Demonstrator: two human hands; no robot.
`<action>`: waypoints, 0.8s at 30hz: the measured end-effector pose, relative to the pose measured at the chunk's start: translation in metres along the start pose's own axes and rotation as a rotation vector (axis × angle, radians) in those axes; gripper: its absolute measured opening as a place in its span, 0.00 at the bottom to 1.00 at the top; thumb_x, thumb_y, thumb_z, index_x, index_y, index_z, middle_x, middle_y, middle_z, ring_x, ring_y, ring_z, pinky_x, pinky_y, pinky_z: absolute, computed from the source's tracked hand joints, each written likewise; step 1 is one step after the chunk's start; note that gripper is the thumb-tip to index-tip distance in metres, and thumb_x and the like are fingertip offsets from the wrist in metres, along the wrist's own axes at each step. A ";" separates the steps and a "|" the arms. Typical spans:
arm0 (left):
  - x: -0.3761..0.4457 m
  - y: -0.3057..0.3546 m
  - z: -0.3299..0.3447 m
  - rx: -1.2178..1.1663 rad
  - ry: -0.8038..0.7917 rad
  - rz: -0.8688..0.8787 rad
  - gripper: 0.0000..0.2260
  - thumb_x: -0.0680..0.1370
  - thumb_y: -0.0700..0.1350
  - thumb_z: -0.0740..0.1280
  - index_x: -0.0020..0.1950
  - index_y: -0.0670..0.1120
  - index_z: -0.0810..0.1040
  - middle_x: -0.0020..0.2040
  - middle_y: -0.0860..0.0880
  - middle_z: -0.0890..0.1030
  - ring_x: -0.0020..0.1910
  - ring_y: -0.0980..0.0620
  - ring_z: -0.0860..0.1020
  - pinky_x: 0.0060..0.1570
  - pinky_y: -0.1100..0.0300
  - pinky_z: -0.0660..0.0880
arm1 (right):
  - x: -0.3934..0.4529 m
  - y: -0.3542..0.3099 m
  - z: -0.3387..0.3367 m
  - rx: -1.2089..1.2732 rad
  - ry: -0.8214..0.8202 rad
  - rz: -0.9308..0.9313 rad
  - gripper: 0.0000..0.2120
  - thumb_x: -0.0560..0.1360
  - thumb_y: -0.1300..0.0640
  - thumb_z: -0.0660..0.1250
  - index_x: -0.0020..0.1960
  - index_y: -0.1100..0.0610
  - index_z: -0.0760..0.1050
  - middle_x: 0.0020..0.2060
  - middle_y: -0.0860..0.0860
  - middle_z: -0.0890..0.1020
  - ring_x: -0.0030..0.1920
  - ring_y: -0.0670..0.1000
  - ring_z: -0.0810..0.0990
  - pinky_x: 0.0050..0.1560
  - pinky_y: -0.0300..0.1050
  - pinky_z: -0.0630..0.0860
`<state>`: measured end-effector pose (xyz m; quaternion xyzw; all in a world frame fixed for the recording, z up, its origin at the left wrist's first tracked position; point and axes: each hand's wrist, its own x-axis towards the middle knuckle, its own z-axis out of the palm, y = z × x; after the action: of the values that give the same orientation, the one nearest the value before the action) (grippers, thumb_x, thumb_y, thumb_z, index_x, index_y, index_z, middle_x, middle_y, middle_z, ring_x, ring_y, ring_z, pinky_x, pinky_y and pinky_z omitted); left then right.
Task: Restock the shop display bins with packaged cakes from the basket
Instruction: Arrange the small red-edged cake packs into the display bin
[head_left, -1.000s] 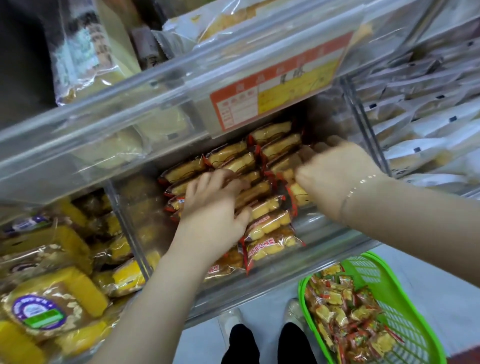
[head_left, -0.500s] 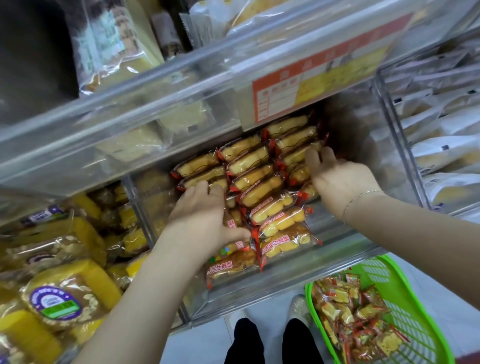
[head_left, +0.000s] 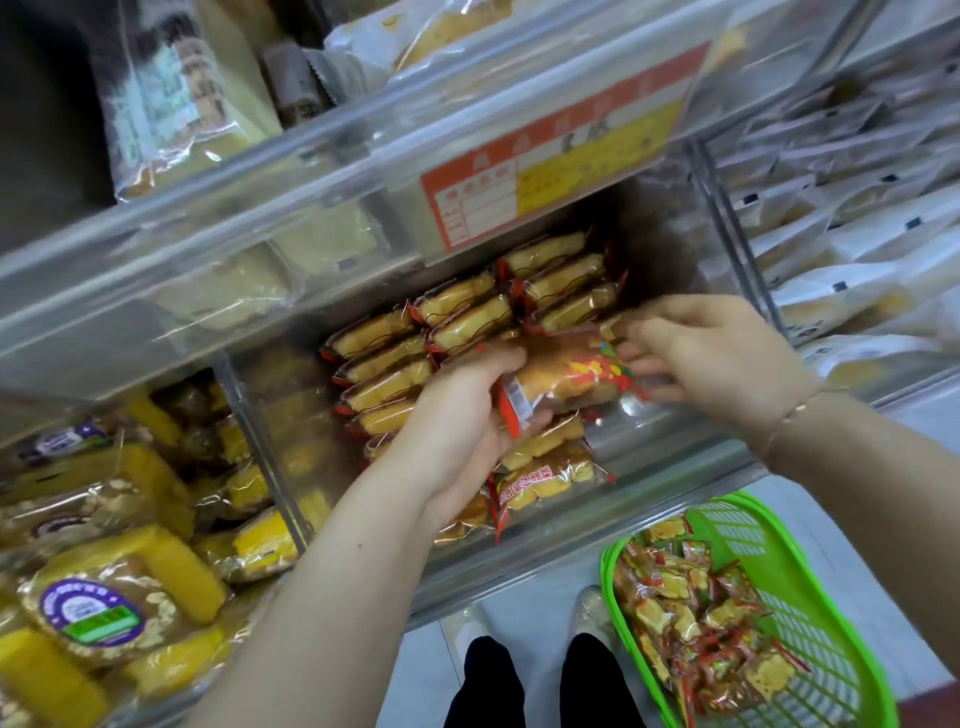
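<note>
Cake packet (head_left: 566, 382) held above the clear display bin (head_left: 670, 452), left hand (head_left: 467, 415) gripping its red-sealed end, right hand (head_left: 711, 353) with fingers loosely curled touching the other; rows of cakes (head_left: 467, 317) already fill the back. Placing step under way; next, seating it in the bare right-hand gap, then back to the green basket (head_left: 810, 613)

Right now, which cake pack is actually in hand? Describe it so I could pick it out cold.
Start at the clear display bin under the orange price label, filled with rows of yellow cakes. The held cake pack is lifted above those rows, gripped by the left hand with the right hand at its other end. Unlike its neatly lined neighbours, it lies crosswise.
</note>
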<state>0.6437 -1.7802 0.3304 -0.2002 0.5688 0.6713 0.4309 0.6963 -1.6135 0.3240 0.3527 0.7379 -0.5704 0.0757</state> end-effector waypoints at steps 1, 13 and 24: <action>0.000 -0.004 -0.001 -0.005 -0.038 0.053 0.07 0.77 0.40 0.65 0.54 0.42 0.75 0.49 0.42 0.84 0.50 0.46 0.83 0.42 0.59 0.80 | -0.005 -0.002 -0.003 0.225 -0.064 0.108 0.06 0.76 0.53 0.65 0.48 0.55 0.78 0.42 0.53 0.82 0.42 0.51 0.81 0.42 0.46 0.78; -0.018 -0.010 -0.006 0.088 -0.406 0.142 0.17 0.72 0.32 0.63 0.58 0.42 0.81 0.62 0.43 0.80 0.60 0.45 0.79 0.58 0.55 0.77 | -0.038 0.009 -0.023 0.323 -0.084 -0.347 0.20 0.61 0.77 0.71 0.39 0.53 0.78 0.49 0.64 0.80 0.46 0.54 0.78 0.52 0.49 0.75; -0.016 -0.022 0.004 0.648 -0.105 0.548 0.17 0.72 0.31 0.71 0.41 0.52 0.70 0.48 0.50 0.82 0.48 0.52 0.83 0.47 0.51 0.81 | -0.032 0.006 -0.028 -0.360 -0.188 -0.241 0.15 0.76 0.57 0.64 0.63 0.52 0.74 0.54 0.50 0.78 0.55 0.49 0.77 0.59 0.46 0.72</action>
<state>0.6713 -1.7823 0.3305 0.1383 0.7598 0.5570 0.3056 0.7312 -1.6017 0.3450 0.1882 0.8540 -0.4652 0.1373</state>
